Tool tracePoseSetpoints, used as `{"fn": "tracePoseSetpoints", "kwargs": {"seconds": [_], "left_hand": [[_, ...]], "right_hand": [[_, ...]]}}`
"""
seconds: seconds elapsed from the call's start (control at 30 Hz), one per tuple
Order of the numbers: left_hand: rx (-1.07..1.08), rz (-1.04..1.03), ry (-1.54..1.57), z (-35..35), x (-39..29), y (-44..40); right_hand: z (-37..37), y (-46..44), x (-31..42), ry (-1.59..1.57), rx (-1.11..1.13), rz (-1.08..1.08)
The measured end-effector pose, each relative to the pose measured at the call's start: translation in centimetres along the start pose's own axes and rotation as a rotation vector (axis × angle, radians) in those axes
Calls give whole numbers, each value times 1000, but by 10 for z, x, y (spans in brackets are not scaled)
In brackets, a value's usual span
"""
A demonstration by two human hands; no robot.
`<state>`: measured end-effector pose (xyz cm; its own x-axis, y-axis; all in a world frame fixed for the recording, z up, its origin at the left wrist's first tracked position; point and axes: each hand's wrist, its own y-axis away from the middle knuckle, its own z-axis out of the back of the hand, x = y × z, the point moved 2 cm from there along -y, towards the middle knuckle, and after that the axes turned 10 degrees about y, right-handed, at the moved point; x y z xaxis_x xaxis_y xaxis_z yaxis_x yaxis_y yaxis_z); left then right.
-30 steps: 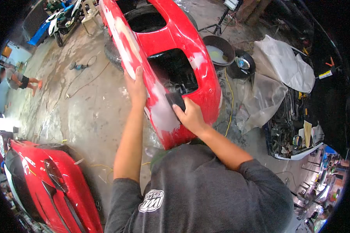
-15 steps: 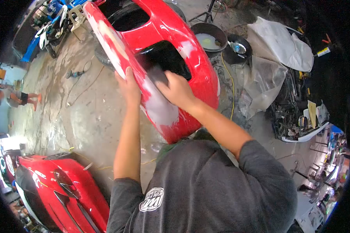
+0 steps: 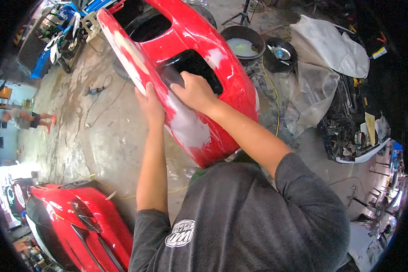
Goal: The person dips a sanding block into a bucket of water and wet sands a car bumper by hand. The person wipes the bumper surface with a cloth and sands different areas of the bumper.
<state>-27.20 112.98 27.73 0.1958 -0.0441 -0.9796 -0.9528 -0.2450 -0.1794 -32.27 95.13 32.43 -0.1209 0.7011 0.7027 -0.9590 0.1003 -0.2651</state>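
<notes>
A red car bumper [image 3: 240, 93] with grey and pale filler patches is in front of me, its openings showing dark. My left hand [image 3: 151, 105] grips its left edge, with some fingers hidden behind the rim. My right hand [image 3: 195, 92] is closed on a dark sanding block [image 3: 169, 76], which is slightly blurred. The block lies against the bumper's upper face, beside the lower opening and above a large grey patch [image 3: 189, 128].
Beyond the bumper stand a black basin [image 3: 257, 39] of cloudy liquid and a dark round pan [image 3: 289, 64]. A yellow cord [image 3: 275, 97] runs along the floor. Plastic sheeting [image 3: 315, 93] covers parts at right. A red car [image 3: 93, 222] is lower left; a person [image 3: 29, 119] stands far left.
My right hand and the sanding block have moved up and left along the bumper, away from the grey patch. My left hand stays on the edge. The view has shifted slightly.
</notes>
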Motion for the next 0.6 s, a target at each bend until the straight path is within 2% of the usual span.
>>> {"fn": "tracePoseSetpoints", "kwargs": {"seconds": [0.07,0.13,0.23,0.33,0.43,0.53,0.6], "left_hand": [[15,3,7,-4,-9,0],[27,-7,4,-3,-7,0],[13,-63,-2,-5,-8,4],[26,-68,9,-6,-13,4],[16,-64,16,-8,-22,8],[34,-42,-35,-6,-21,6],[2,-84,-2,-8,-17,6]], "right_hand": [[1,0,-1,-15,-2,-34],[2,43,-15,-85,-18,-72],[10,79,-15,-154,82,-206],[3,18,9,-79,16,-127],[-6,-19,19,-35,23,-183],[4,24,6,-116,8,-146],[5,43,-3,-138,42,-216]]}}
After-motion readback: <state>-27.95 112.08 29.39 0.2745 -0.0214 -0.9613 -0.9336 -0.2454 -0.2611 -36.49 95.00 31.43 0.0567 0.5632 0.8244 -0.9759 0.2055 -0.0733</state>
